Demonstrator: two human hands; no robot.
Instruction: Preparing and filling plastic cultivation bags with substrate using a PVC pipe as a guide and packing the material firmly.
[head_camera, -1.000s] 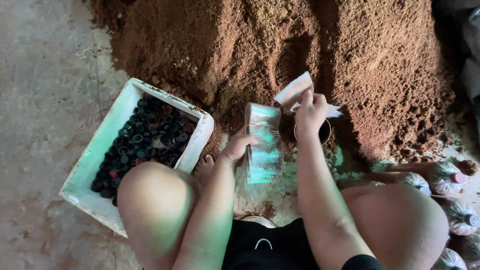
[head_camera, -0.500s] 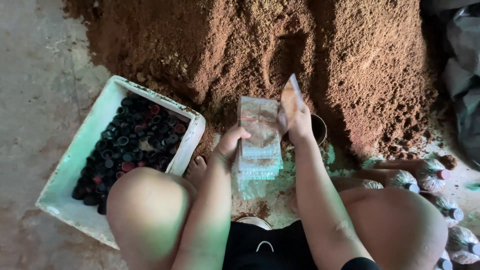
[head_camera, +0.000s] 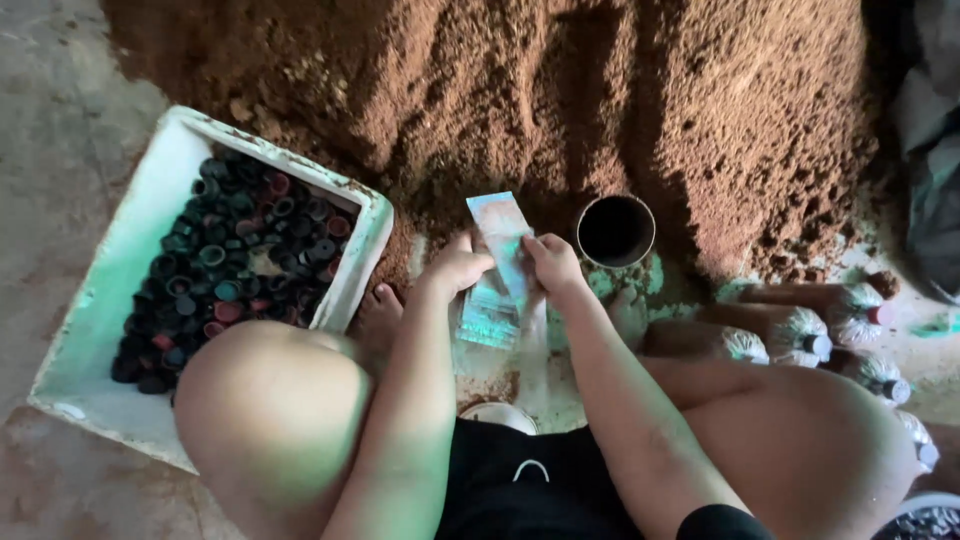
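Down comes the right hand (head_camera: 553, 264), now meeting the left hand (head_camera: 455, 270) low in front of the knees; both are pinching the bundle of clear plastic bags (head_camera: 497, 270), fingers closed on its edges. Left of them, the white foam box (head_camera: 120, 270) is holding dark bottle caps (head_camera: 230, 265). Just right, the round metal tin (head_camera: 615, 231) is standing open. Beyond, the brown sawdust heap (head_camera: 520, 90) is rising.

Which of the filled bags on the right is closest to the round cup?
The upper-left one, lying on its side with a dark cap, just below and right of the cup. The others lie farther right or lower.
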